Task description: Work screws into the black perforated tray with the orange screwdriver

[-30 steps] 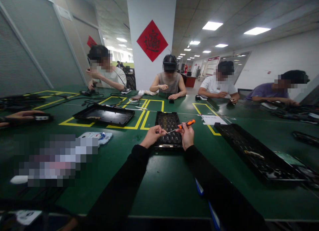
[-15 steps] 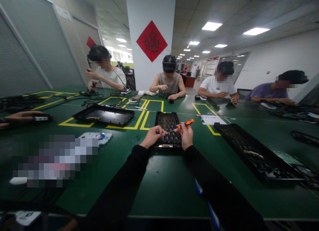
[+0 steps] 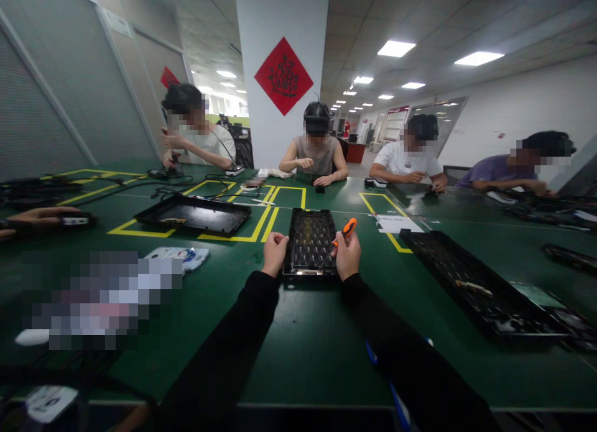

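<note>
A black plastic tray-like casing [image 3: 311, 233] lies on the green table in front of me, with rows of small raised parts inside and a pale strip along its near edge. My right hand [image 3: 348, 256] grips a screwdriver [image 3: 349, 227] with an orange and black handle, at the casing's right side. Its shaft slants down and left over the near end of the casing; I cannot tell whether the tip touches. By the casing's left edge, my left hand [image 3: 275, 254] is closed, fingers pressed together. Whatever it may hold is hidden.
Another black casing [image 3: 205, 216] sits at left, and a longer one [image 3: 480, 289] at right. White paper [image 3: 397, 224] lies beyond that one. Cables [image 3: 172, 186] run across the far left. Several people sit around the table; one person's hand [image 3: 44, 220] rests at the left edge.
My left hand has moved left and slightly down, away from the screwdriver's shaft to the casing's side. The screwdriver has swung so its shaft points down into the casing's near end.
</note>
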{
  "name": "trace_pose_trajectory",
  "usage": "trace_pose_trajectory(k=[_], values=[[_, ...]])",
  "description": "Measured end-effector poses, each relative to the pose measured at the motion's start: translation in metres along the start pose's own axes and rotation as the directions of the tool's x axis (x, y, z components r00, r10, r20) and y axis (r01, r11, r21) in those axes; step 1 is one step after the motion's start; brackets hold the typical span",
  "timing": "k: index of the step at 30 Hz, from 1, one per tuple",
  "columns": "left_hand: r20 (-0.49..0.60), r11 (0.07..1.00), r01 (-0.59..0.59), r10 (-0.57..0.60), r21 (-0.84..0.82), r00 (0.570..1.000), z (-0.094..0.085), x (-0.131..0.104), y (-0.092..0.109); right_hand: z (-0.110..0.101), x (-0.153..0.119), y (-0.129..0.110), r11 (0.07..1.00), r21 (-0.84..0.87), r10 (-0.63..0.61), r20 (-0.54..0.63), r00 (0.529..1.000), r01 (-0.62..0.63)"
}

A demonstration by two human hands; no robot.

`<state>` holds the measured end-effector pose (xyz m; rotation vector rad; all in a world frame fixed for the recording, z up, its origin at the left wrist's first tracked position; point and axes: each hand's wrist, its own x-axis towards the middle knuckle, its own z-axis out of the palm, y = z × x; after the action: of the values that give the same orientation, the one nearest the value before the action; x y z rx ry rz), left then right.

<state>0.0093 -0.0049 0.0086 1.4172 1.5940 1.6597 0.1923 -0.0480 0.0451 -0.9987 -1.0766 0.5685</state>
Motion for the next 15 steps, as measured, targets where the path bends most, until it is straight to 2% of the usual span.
trace_pose_trajectory(k=[5,15], values=[[0.081,0.999,-0.017,0.013,0.052,0.997,0.0013,-0.0012,-0.0043,-0.0001,-0.0004,0.0004,0.999,-0.045,-0.019,0.003,1.000,0.019],[0.073,0.998,-0.006,0.001,0.064,0.997,0.0008,-0.0017,-0.0045,0.0001,-0.0032,-0.0022,0.994,-0.090,-0.057,0.026,0.998,0.059]])
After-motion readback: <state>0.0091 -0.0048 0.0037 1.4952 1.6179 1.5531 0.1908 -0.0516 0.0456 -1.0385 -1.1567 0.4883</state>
